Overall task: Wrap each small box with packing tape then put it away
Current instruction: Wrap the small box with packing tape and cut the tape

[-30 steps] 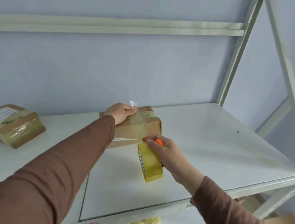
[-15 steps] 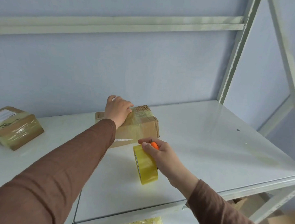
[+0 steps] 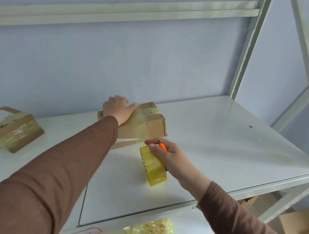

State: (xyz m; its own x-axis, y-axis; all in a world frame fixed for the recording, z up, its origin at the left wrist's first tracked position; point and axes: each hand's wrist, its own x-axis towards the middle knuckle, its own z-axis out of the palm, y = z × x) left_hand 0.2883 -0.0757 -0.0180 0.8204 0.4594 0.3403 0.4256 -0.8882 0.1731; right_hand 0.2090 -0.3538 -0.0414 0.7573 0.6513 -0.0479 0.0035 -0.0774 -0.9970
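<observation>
The left hand (image 3: 117, 109) lies flat on top of the box (image 3: 142, 123), fingers straight and spread toward the back wall, prob. to press the tape down and keep the box from sliding. The box sits toward the back of the shelf (image 3: 219, 146), near the wall, w/ clear tape already banded round its middle, so I'd say wrapping is about done and the put-away step is next.

The right hand (image 3: 168, 156) grips the tape roll (image 3: 153, 166), fingers curled over it, and a small orange cutter (image 3: 162, 147) is pinched in the same hand. The roll stands on edge on the shelf just in front of the box, handy but apart from it; can't tell if a strand still joins them.

A second box (image 3: 13, 128), also taped, lies well apart at the left. The shelf is a pale, glossy metal rack against a light blue wall (image 3: 153, 55). More cardboard and a yellowish bag (image 3: 150, 230) show on the level below.
</observation>
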